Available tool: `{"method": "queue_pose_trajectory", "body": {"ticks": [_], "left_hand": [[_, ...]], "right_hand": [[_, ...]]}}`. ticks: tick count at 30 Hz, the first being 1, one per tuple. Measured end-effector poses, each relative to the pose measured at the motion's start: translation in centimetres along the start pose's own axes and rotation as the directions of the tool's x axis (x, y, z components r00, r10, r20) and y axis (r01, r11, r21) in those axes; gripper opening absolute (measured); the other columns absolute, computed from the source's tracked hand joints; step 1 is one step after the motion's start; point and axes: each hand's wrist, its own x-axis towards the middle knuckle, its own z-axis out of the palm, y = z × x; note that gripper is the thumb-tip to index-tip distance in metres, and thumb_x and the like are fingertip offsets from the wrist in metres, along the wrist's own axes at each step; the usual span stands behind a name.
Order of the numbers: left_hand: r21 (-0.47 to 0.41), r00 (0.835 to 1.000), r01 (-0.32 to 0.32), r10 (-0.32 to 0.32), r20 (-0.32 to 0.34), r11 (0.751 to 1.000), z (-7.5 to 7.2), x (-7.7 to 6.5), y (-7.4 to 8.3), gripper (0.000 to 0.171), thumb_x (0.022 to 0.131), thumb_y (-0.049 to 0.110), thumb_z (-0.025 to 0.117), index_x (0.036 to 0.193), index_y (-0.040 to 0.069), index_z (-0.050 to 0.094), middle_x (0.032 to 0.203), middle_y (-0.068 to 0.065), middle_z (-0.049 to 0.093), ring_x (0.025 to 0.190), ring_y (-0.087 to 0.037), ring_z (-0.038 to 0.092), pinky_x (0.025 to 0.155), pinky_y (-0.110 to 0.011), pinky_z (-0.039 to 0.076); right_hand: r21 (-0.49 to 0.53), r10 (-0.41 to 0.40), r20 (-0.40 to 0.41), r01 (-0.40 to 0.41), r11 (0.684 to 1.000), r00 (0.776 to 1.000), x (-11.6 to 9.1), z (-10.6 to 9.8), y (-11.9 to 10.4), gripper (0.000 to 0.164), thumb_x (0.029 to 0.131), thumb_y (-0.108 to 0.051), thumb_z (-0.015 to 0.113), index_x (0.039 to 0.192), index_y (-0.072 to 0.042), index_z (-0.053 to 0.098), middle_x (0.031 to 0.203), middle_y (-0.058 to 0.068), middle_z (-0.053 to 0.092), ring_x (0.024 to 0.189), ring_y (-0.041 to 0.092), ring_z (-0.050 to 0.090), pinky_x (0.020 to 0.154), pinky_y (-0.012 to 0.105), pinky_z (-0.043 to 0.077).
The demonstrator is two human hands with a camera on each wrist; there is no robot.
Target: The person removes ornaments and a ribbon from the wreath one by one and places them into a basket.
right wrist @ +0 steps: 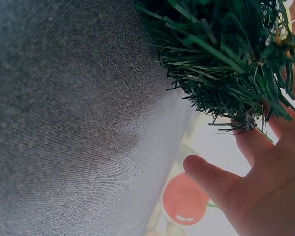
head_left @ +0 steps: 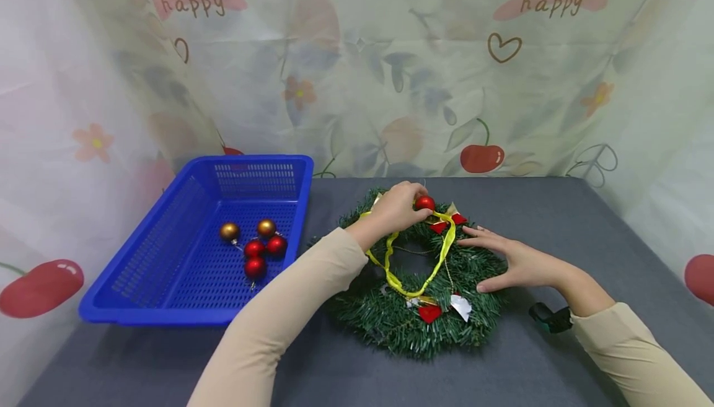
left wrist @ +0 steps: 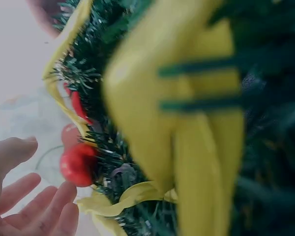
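A green tinsel wreath (head_left: 379, 326) lies on the grey table, with a loop of yellow ribbon (head_left: 447, 245) across its centre and red, white and gold bows around it. At the wreath's far side sits a shiny red ball ornament (head_left: 424, 203). My left hand (head_left: 395, 207) is right at this ball; in the left wrist view its thumb and fingers are spread apart, fingertips beside the red ball (left wrist: 78, 164). On the wreath's right side rests my right hand (head_left: 521, 262), fingers extended. In the right wrist view, those fingers (right wrist: 250, 142) reach along the green bristles.
To the left stands a blue plastic basket (head_left: 162, 316) holding several ball ornaments, among them gold ones (head_left: 229, 231) and red ones (head_left: 255, 267). A patterned curtain (head_left: 357, 85) hangs behind the table. Around the right wrist is a dark strap (head_left: 549, 318).
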Motion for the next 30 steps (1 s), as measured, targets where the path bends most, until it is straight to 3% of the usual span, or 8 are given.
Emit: {"method": "queue_pose_trajectory", "body": {"ticks": [6, 12, 30], "left_hand": [[0.041, 0.998, 0.063, -0.063, -0.005, 0.997, 0.7, 0.8, -0.1, 0.046, 0.091, 0.032, 0.06, 0.134, 0.017, 0.051, 0.132, -0.005, 0.052, 0.102, -0.018, 0.06, 0.079, -0.027, 0.051], [0.049, 0.998, 0.062, -0.064, 0.024, 0.997, 1.2, 1.6, -0.5, 0.052, 0.092, 0.032, 0.059, 0.14, 0.02, 0.044, 0.139, -0.003, 0.049, 0.113, -0.018, 0.057, 0.087, -0.029, 0.051], [0.033, 0.996, 0.088, -0.087, -0.027, 0.996, 2.1, 2.0, -0.8, 0.038, 0.09, 0.03, 0.062, 0.125, 0.018, 0.057, 0.123, 0.0, 0.062, 0.106, -0.016, 0.062, 0.086, -0.029, 0.051]], "right_hand": [[0.0, -0.003, 0.008, 0.003, 1.0, 1.0, 0.2, 0.0, -0.1, 0.072, 0.078, -0.035, 0.074, 0.14, -0.02, 0.042, 0.155, 0.017, 0.019, 0.14, 0.05, 0.005, 0.099, 0.074, 0.018], [-0.009, -0.014, 0.005, 0.014, 1.0, 1.0, 0.1, -0.1, -0.2, 0.071, 0.078, -0.034, 0.074, 0.14, -0.019, 0.043, 0.154, 0.018, 0.02, 0.14, 0.05, 0.006, 0.098, 0.075, 0.019], [-0.006, -0.022, -0.001, 0.022, 1.0, 1.0, 0.0, -0.1, -0.1, 0.071, 0.078, -0.031, 0.075, 0.139, -0.017, 0.043, 0.154, 0.019, 0.021, 0.139, 0.051, 0.007, 0.098, 0.075, 0.019]]}}
